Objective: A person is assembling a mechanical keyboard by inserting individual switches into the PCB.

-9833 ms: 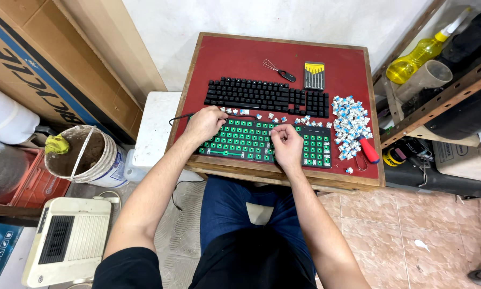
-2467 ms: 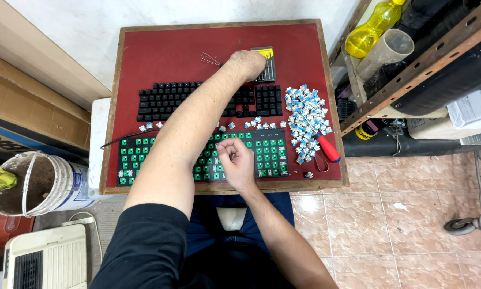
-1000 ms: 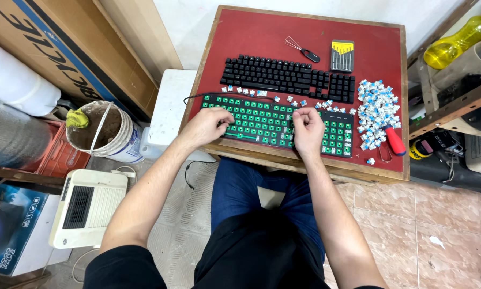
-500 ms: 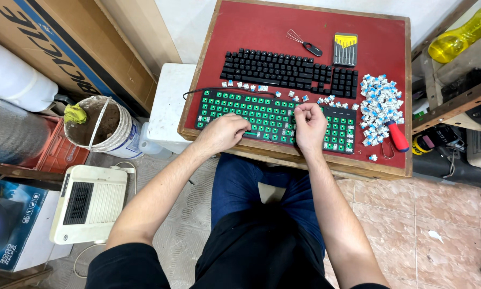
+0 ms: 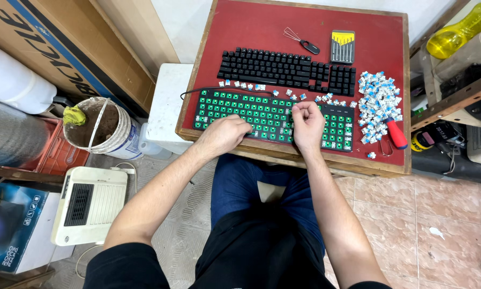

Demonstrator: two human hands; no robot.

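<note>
While both hands rest on the green keyboard [image 5: 272,116], a bucket [image 5: 98,128] holds dirt.

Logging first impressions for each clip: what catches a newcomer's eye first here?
The red table top stands out, with a green keyboard board at its near edge under both hands: left hand, right hand. Behind lies a black keyboard; a heap of switches sits to the right.
</note>
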